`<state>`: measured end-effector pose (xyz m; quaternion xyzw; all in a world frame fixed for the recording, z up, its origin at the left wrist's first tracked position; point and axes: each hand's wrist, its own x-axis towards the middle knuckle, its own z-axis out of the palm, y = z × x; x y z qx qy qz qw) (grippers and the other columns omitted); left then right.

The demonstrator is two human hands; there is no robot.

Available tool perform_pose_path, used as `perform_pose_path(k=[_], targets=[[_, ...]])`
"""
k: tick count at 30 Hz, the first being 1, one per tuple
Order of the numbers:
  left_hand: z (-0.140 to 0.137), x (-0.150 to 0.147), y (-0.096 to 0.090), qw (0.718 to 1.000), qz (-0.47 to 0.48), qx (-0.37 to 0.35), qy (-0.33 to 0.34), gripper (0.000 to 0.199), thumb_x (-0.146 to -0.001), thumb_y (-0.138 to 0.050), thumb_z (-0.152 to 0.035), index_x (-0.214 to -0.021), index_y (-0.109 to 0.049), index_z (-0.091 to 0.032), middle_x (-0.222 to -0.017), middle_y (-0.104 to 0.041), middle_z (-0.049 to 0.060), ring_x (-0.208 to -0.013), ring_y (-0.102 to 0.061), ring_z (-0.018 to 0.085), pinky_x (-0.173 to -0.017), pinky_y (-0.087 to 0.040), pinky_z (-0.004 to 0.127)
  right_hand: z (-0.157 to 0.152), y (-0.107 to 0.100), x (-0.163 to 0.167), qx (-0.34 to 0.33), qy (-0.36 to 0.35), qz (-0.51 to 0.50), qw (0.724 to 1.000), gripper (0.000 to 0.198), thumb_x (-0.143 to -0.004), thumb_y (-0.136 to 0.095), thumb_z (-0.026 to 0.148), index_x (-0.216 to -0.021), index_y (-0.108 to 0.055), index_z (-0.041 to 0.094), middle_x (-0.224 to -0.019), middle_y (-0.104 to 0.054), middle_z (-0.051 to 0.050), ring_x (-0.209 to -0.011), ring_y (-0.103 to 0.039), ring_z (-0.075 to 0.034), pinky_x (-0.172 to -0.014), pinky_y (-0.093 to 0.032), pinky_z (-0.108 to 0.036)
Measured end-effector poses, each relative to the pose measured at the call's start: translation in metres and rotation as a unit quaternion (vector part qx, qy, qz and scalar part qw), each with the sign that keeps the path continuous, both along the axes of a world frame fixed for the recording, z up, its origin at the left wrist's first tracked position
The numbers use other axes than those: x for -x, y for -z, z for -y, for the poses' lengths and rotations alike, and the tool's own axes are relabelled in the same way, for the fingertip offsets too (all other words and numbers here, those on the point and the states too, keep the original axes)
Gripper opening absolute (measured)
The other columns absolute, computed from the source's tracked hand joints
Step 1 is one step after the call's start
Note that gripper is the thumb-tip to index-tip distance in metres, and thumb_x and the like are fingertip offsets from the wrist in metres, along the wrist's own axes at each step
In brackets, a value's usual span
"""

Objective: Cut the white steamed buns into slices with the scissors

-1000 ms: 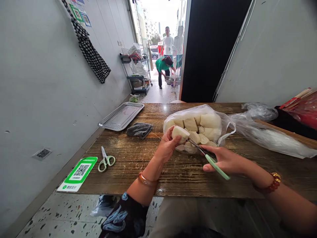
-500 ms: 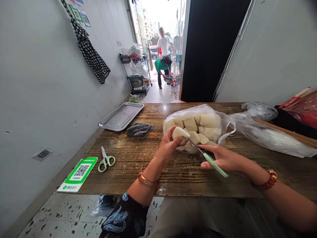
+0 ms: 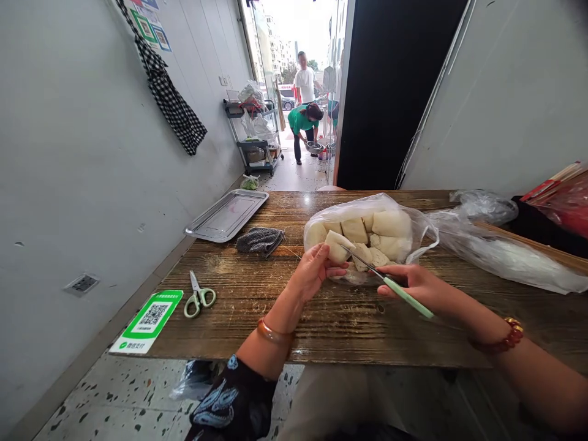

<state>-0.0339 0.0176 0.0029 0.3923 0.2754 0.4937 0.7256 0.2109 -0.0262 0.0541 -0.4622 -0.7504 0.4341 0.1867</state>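
Observation:
My left hand (image 3: 312, 271) pinches a white steamed bun (image 3: 338, 247) between thumb and fingers, just in front of the clear plastic bag (image 3: 386, 204). Several more blocky steamed buns (image 3: 391, 225) lie inside that bag. In my right hand (image 3: 420, 289) is a pair of scissors with pale green handles (image 3: 408, 296). Their blades reach left to the held bun's right side and touch or overlap it; how deep they go I cannot tell. A second pair of scissors (image 3: 197, 295) rests on the table at the left.
On the wooden table (image 3: 257, 324) lie a grey cloth (image 3: 260, 241), a metal tray (image 3: 227, 215) and a green QR-code card (image 3: 149, 318). Plastic bags (image 3: 519, 248) cover the right side. Beyond, a trolley (image 3: 255, 144) stands by the doorway, where a person (image 3: 301, 119) bends over a basin.
The bun has turned in my left hand, showing more of its broad face. My right hand and the scissors have shifted slightly right and up.

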Motion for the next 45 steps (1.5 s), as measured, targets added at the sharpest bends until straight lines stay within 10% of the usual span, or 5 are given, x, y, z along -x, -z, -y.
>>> perform_pose_path(k=[16,45], targets=[[0.001,-0.001,-0.002,1.0,-0.001,-0.017,-0.012,0.05,-0.067,-0.086,-0.042,-0.101,-0.064,-0.011,-0.089,-0.073,0.008,-0.073,-0.072,0.018,-0.066,-0.059,0.026,0.003,0.003,0.004,-0.075,0.015,0.121,0.99,0.083,-0.072,-0.073,0.054,-0.141,-0.055,0.012,-0.113,-0.074,-0.012,-0.099,-0.068,-0.033,-0.089,-0.053,-0.043],[0.0,-0.001,0.0,0.999,-0.025,-0.015,-0.03,0.05,-0.067,-0.086,-0.044,-0.099,-0.066,-0.012,-0.088,-0.071,0.006,-0.07,-0.068,0.015,-0.067,-0.059,0.029,-0.001,0.013,0.001,-0.109,0.009,0.09,0.99,0.044,-0.086,-0.06,0.05,-0.117,-0.074,0.021,-0.11,-0.078,-0.006,-0.1,-0.07,-0.033,-0.083,-0.054,-0.038]])
